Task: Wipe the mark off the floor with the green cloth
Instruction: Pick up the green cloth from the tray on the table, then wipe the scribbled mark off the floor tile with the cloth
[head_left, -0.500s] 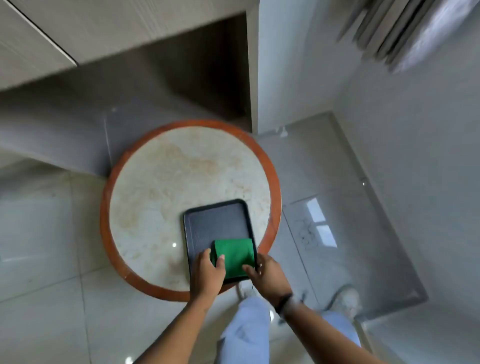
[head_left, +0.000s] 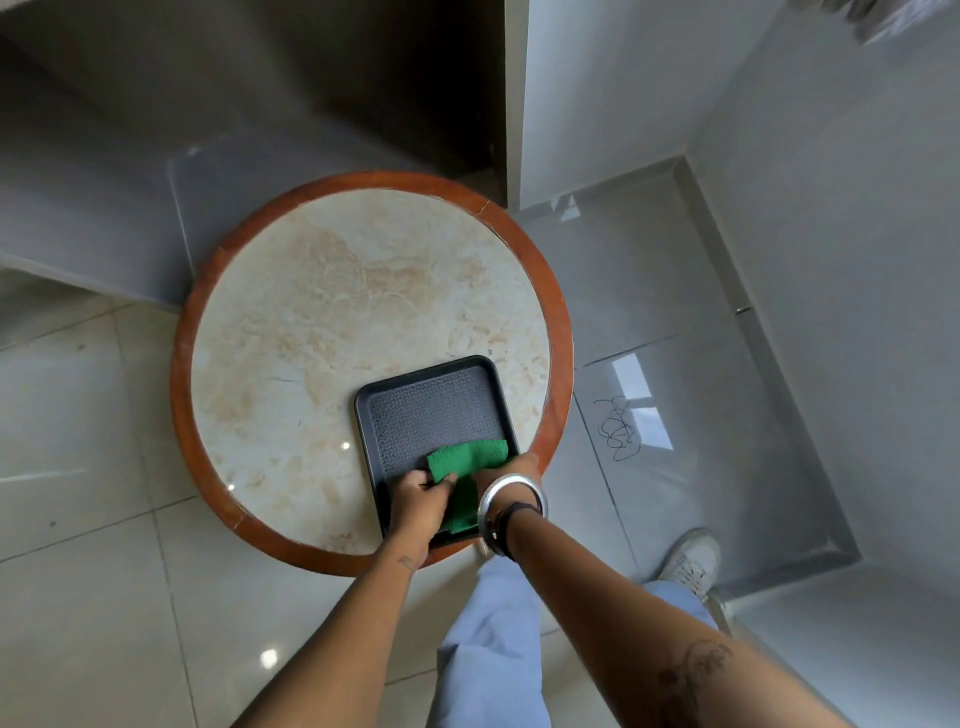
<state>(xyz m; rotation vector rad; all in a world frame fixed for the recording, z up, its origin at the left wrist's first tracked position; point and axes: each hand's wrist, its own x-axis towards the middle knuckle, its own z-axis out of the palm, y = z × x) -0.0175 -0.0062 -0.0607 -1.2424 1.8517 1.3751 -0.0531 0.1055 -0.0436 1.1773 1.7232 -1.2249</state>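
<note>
One round table (head_left: 291, 332) with a marble-look top and a red-brown wooden rim takes up the middle of a glossy tiled floor (head_left: 93, 597), with open tile to its left and near side and a narrower strip of floor between its right rim and the grey wall. One black scribbled mark (head_left: 617, 430) lies on that strip, just right of the table and well clear of it. One black rectangular tray (head_left: 431, 410) sits at the table's near right edge, its near end reaching the rim. One green cloth (head_left: 467, 460) lies partly unfolded in the tray's near half. Two hands hold it: the left hand (head_left: 418, 501) pinches its left edge with curled fingers, and the right hand (head_left: 506, 470), with a silver bangle (head_left: 511, 506) at the wrist, grips its right side. No writing is readable.
</note>
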